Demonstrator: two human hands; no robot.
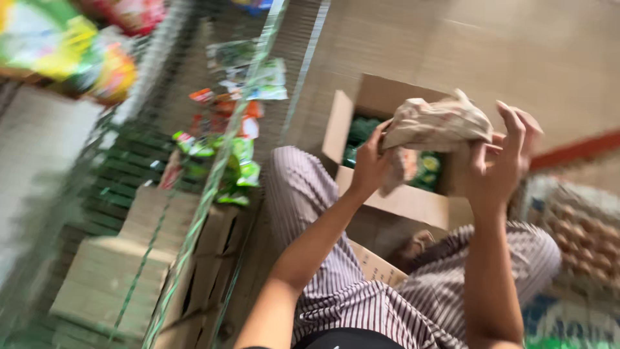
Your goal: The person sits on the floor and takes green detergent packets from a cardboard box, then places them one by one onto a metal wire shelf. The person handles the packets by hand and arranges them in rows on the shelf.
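While both forearms rise, left hand [369, 165] and right hand [500, 165] fingers clasp a crumpled bag [436, 124] over the open box [387, 103].

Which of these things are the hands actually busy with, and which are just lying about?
In hand:
left hand and right hand, both gripping the crumpled beige paper bundle
open brown cardboard box with green packets, just below the bundle

Lying about:
tray of brown eggs
colourful hanging snack packets
stacked closed cardboard cartons
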